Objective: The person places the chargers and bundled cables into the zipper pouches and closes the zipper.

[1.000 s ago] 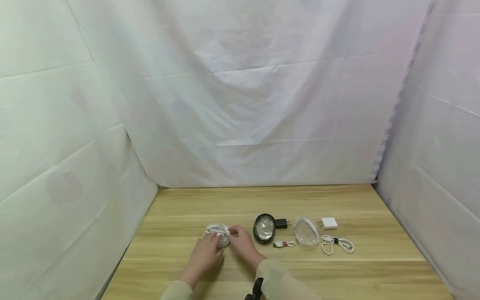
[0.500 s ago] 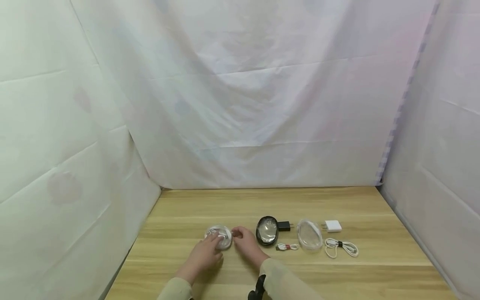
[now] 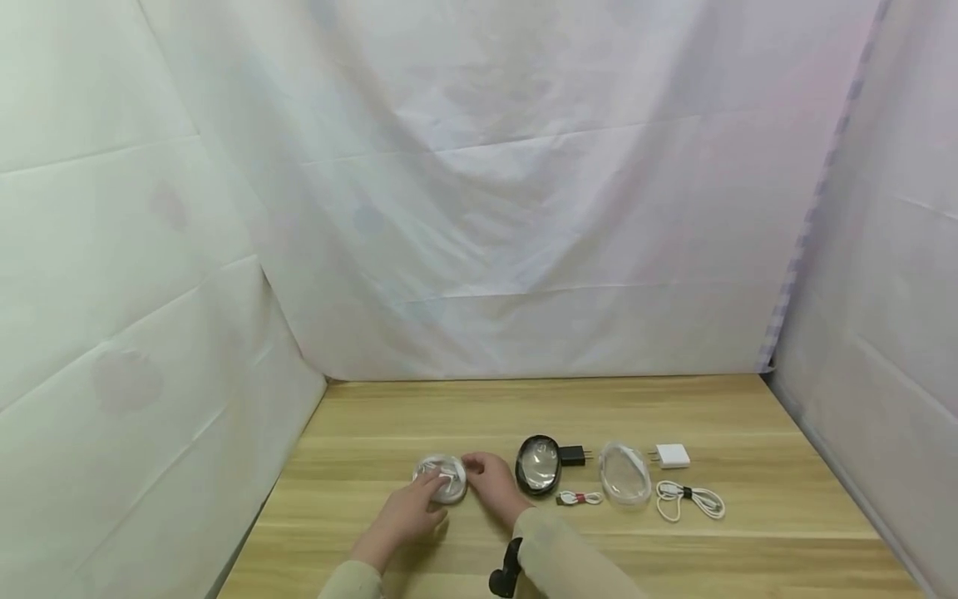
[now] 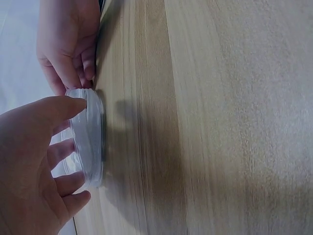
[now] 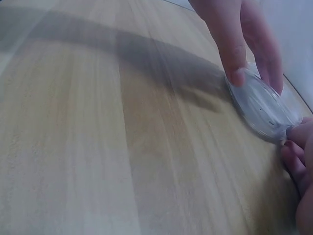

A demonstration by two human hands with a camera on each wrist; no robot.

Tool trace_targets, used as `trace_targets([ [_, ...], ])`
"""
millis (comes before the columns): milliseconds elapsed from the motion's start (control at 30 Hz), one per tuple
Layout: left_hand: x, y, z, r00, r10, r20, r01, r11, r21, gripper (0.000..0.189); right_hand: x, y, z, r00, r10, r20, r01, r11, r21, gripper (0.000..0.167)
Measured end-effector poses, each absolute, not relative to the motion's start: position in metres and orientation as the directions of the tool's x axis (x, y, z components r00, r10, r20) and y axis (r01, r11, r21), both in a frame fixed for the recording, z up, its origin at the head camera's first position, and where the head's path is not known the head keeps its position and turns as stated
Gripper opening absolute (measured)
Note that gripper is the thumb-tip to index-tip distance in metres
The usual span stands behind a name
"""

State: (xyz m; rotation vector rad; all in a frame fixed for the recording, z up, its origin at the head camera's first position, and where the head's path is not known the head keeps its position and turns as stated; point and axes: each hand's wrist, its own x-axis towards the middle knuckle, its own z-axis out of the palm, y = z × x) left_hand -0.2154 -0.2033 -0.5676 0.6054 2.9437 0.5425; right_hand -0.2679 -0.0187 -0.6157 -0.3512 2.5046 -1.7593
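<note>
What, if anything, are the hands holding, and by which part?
The clear round case: the left hand holds it over the top, thumb at its rim; the right hand is at its right edge, pinch unclear.

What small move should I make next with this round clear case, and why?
I'd probably ease your right hand along the rim of the clear case, since that hand is at its edge and your left hand holds it from above.
</note>
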Motion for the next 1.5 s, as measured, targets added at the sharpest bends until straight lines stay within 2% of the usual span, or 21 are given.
trace_targets([
  [467,-0.215,-0.202,-0.567,-0.920,0.392,-0.006,0.366,0.864,0.347,0.055,-0.273,-0.022,-0.621,-0.980,-0.150,0.134,-0.181,0.360,-0.915,0.010],
  [600,-0.215,-0.201,-0.564,-0.918,0.396,-0.011,0.370,0.867,0.333,0.054,-0.274,-0.021,-0.621,-0.978,-0.163,0.128,-0.179,0.356,-0.917,0.010],
  [967,-0.212,-0.201,-0.563,-0.915,0.402,-0.014,0.375,0.865,0.334,0.054,-0.283,-0.024,-0.621,-0.956,-0.258,0.141,-0.257,0.502,-0.826,0.011],
  [1333,-0.214,-0.202,-0.569,-0.916,0.402,0.001,0.378,0.861,0.340,0.054,-0.283,-0.026,-0.622,-0.963,-0.227,0.144,-0.248,0.537,-0.806,0.009],
  [1500,-0.214,-0.202,-0.568,-0.911,0.413,-0.002,0.392,0.868,0.305,0.054,-0.284,-0.028,-0.623,-0.968,-0.203,0.149,-0.238,0.548,-0.802,0.007],
])
